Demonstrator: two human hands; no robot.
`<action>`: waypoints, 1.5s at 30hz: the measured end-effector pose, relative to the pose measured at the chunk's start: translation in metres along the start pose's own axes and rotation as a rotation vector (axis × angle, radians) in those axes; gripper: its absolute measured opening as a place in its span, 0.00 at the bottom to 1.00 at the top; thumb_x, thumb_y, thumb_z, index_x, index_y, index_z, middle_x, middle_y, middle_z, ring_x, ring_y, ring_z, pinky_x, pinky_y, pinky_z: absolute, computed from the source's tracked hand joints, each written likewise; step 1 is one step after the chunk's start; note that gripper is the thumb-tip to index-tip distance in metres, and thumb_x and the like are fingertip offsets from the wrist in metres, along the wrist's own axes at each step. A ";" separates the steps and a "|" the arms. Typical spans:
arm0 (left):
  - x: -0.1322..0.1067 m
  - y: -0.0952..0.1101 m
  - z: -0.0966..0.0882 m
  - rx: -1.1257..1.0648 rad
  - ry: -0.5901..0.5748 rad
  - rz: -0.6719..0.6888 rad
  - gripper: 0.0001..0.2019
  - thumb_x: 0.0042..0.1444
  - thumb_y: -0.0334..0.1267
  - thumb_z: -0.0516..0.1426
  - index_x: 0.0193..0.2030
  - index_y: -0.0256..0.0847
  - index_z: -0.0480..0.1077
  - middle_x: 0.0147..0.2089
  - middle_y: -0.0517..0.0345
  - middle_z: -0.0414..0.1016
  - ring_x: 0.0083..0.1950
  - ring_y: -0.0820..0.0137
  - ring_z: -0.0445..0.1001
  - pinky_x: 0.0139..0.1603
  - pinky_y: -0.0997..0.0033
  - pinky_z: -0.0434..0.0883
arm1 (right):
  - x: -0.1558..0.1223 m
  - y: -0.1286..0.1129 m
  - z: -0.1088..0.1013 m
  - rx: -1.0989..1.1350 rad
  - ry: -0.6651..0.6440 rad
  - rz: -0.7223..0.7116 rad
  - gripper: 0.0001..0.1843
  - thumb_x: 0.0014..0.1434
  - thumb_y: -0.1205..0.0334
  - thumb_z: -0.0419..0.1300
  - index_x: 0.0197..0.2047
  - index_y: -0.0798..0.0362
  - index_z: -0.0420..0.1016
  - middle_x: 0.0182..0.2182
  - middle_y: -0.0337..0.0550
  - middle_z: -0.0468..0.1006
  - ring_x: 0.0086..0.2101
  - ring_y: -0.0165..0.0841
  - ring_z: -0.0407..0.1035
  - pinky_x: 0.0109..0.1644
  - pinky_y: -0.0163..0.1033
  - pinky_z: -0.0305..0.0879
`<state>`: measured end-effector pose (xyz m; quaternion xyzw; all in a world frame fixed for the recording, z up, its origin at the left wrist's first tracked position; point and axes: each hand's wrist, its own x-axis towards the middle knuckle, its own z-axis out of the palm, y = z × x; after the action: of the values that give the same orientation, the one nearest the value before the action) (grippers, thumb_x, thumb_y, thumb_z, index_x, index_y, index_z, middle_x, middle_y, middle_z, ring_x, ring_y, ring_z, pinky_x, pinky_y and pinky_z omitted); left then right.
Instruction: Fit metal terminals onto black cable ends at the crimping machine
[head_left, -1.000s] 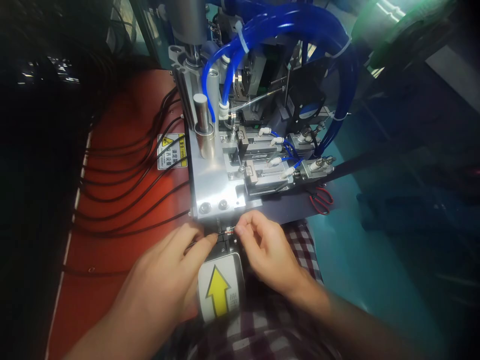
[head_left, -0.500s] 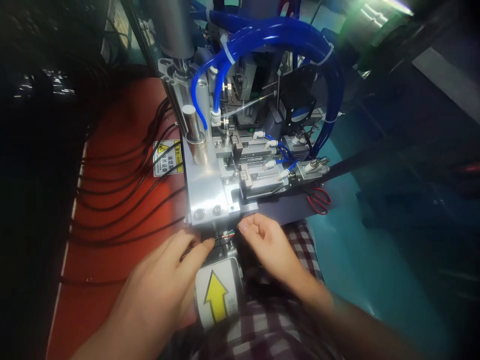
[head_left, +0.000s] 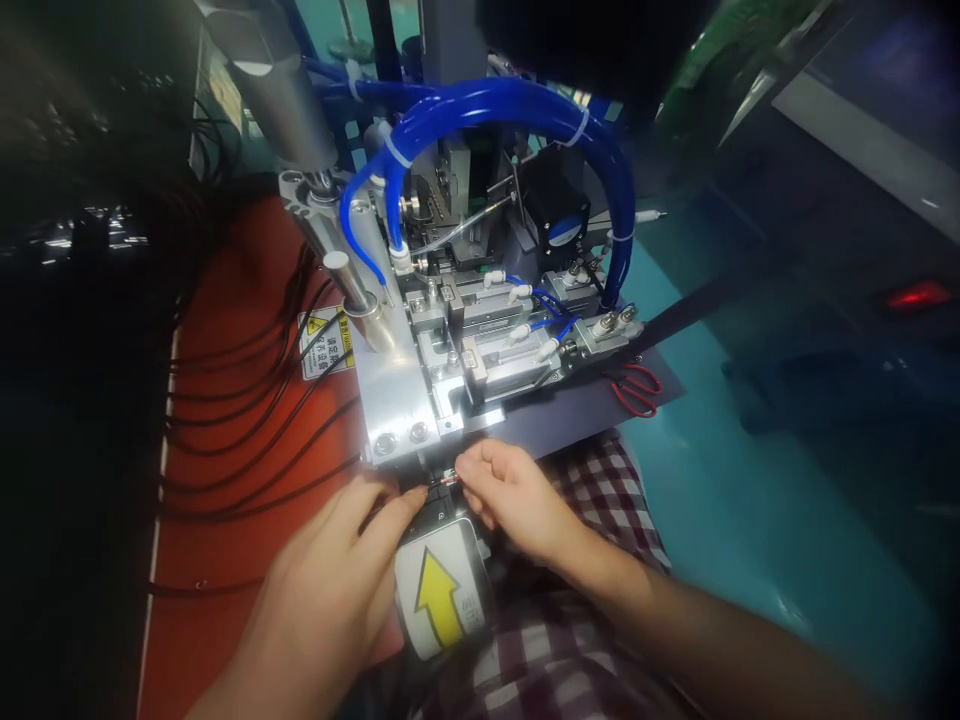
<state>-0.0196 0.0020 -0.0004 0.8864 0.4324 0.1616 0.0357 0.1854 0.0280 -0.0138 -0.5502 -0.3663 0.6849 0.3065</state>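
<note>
My left hand point(head_left: 337, 580) reaches in from the lower left, its fingers pinched on a thin black cable point(head_left: 429, 487) at the front of a small fixture. My right hand point(head_left: 510, 495) comes from the right, fingertips pinched on the coloured wire ends point(head_left: 448, 479) of that cable. Both hands meet just below the aluminium plate point(head_left: 390, 395) of a pneumatic machine. Right under the hands sits a white label with a yellow arrow point(head_left: 439, 600) that points toward the machine.
Blue air hoses point(head_left: 517, 105) arch over the machine. Several black cables point(head_left: 255, 420) lie across the red mat point(head_left: 225, 300) at left, beside a yellow warning sticker point(head_left: 325, 342). Red-handled scissors point(head_left: 637, 390) lie on the dark plate at right. A checked cloth point(head_left: 600, 500) lies below.
The view has tilted up and shifted. My right hand, drawn slightly back half a second ago, has closed in again on the wire ends; my left hand keeps its pinch.
</note>
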 end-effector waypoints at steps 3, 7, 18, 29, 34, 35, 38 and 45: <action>0.001 -0.001 -0.001 -0.002 -0.003 0.018 0.18 0.61 0.24 0.50 0.55 0.39 0.67 0.45 0.53 0.70 0.40 0.69 0.76 0.34 0.75 0.72 | 0.001 0.007 -0.003 0.032 0.046 -0.018 0.17 0.63 0.48 0.56 0.30 0.52 0.64 0.17 0.29 0.64 0.16 0.22 0.54 0.22 0.31 0.51; 0.003 -0.001 -0.001 -0.014 0.000 0.007 0.16 0.62 0.26 0.50 0.55 0.41 0.67 0.45 0.54 0.70 0.40 0.71 0.76 0.34 0.76 0.72 | 0.000 0.011 -0.007 0.027 -0.005 -0.071 0.21 0.65 0.43 0.52 0.32 0.53 0.66 0.19 0.30 0.65 0.17 0.23 0.55 0.23 0.32 0.52; 0.004 0.001 -0.003 -0.020 -0.003 0.001 0.15 0.64 0.27 0.50 0.54 0.41 0.67 0.46 0.54 0.70 0.42 0.71 0.76 0.38 0.77 0.71 | -0.002 0.009 -0.001 -0.107 -0.026 -0.181 0.15 0.65 0.52 0.55 0.29 0.51 0.62 0.23 0.32 0.63 0.24 0.27 0.57 0.28 0.35 0.54; 0.009 0.007 -0.006 0.050 0.036 -0.024 0.15 0.63 0.27 0.47 0.50 0.42 0.71 0.41 0.54 0.74 0.38 0.68 0.75 0.33 0.73 0.71 | 0.000 0.015 0.010 0.020 0.066 -0.291 0.16 0.64 0.54 0.54 0.26 0.50 0.58 0.21 0.31 0.59 0.24 0.28 0.53 0.30 0.36 0.52; 0.016 0.010 -0.007 0.074 0.054 0.038 0.16 0.63 0.24 0.47 0.51 0.38 0.71 0.39 0.53 0.74 0.39 0.65 0.70 0.37 0.69 0.71 | 0.002 0.016 0.009 -0.031 0.071 -0.328 0.16 0.64 0.54 0.53 0.26 0.49 0.57 0.21 0.31 0.58 0.24 0.29 0.54 0.30 0.36 0.53; 0.016 0.010 -0.007 0.076 0.062 0.039 0.17 0.64 0.24 0.46 0.52 0.39 0.72 0.39 0.53 0.73 0.38 0.65 0.69 0.37 0.68 0.70 | 0.001 0.016 0.009 -0.074 0.087 -0.349 0.16 0.65 0.54 0.52 0.27 0.49 0.57 0.21 0.31 0.58 0.25 0.29 0.54 0.31 0.37 0.52; 0.016 0.008 -0.007 0.063 0.044 0.035 0.18 0.66 0.26 0.45 0.53 0.41 0.72 0.40 0.53 0.73 0.39 0.66 0.70 0.37 0.68 0.70 | -0.003 0.013 0.005 -0.227 0.118 -0.405 0.15 0.67 0.55 0.50 0.28 0.49 0.56 0.22 0.31 0.58 0.25 0.29 0.54 0.32 0.37 0.51; 0.015 0.008 -0.008 -0.041 -0.007 -0.052 0.19 0.65 0.27 0.47 0.53 0.43 0.74 0.40 0.53 0.75 0.43 0.64 0.73 0.43 0.65 0.72 | -0.006 0.008 0.007 -0.271 0.156 -0.408 0.16 0.67 0.57 0.50 0.27 0.49 0.53 0.23 0.32 0.60 0.26 0.30 0.54 0.32 0.37 0.51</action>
<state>-0.0078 0.0081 0.0123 0.8746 0.4515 0.1663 0.0597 0.1796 0.0177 -0.0167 -0.5520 -0.5334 0.5092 0.3893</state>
